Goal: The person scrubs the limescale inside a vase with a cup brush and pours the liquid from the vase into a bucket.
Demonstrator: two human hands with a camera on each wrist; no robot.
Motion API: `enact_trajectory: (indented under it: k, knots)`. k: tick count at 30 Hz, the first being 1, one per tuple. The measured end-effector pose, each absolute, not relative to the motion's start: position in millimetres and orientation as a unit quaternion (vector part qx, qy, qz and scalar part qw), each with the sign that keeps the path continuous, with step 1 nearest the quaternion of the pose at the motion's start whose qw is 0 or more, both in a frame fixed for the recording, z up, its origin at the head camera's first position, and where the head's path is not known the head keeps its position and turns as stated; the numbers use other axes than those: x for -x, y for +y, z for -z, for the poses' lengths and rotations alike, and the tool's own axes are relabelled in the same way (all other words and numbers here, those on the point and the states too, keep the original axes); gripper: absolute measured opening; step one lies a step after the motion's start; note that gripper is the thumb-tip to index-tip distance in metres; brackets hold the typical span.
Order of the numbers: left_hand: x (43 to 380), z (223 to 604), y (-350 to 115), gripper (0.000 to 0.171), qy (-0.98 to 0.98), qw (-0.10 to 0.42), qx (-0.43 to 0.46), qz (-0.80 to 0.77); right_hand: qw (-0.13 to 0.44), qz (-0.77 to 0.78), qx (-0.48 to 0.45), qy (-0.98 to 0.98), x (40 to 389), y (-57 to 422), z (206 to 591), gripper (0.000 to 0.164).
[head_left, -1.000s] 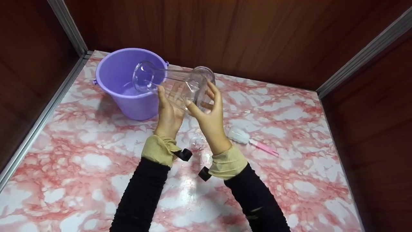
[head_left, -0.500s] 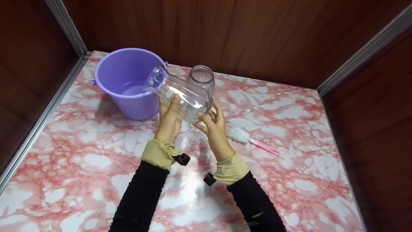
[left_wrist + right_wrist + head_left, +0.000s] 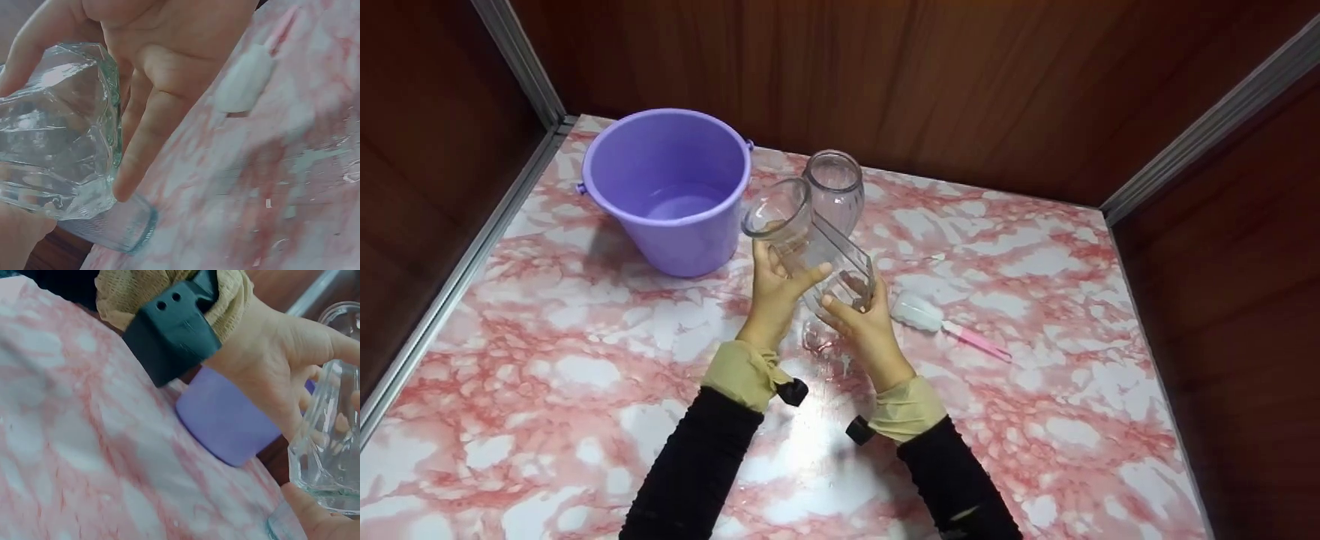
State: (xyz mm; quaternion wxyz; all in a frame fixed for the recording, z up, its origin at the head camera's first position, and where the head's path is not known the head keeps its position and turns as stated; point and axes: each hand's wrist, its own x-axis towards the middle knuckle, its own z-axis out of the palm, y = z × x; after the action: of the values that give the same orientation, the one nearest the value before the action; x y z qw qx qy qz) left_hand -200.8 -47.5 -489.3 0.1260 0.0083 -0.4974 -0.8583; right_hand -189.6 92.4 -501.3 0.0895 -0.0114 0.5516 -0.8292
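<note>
A clear glass vase (image 3: 834, 246) with a wide round mouth and angular sides is held above the table in both hands. It is tilted, its mouth facing up and toward the bucket. My left hand (image 3: 772, 304) grips the vase's side below the mouth, thumb across the front. Around the base end curls my right hand (image 3: 874, 326), seen large in the left wrist view with its fingers (image 3: 143, 140) along the bottom edge. The right wrist view shows the left hand (image 3: 270, 354) round the glass, right fingertips (image 3: 315, 517) under the base.
A second glass vase (image 3: 847, 206) stands upright behind the held one. The purple bucket (image 3: 682, 247) is at the back left. Right of the hands lies a sponge brush (image 3: 919, 312) with a pink handle. Wet patches (image 3: 819, 337) shine on the marbled table. Brown panels (image 3: 945, 90) enclose it.
The vase's mouth has moved away from the bucket, rightward and toward me, and now tips upward. Both hands have shifted slightly nearer, and the left has moved right. Bucket, second vase and brush stay put.
</note>
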Motion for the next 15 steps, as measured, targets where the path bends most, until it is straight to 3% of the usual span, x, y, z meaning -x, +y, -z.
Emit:
enact_trajectory:
  k: [5,15]
  knots:
    - [198,498,-42,0.113,-0.515,0.127,-0.022,0.847,0.093,0.797,0.024,0.597,190,100,507,0.108]
    - [195,501,-35,0.101,-0.626,0.121,-0.004,0.771,0.035,0.662,0.064,0.746,191,114,513,0.101]
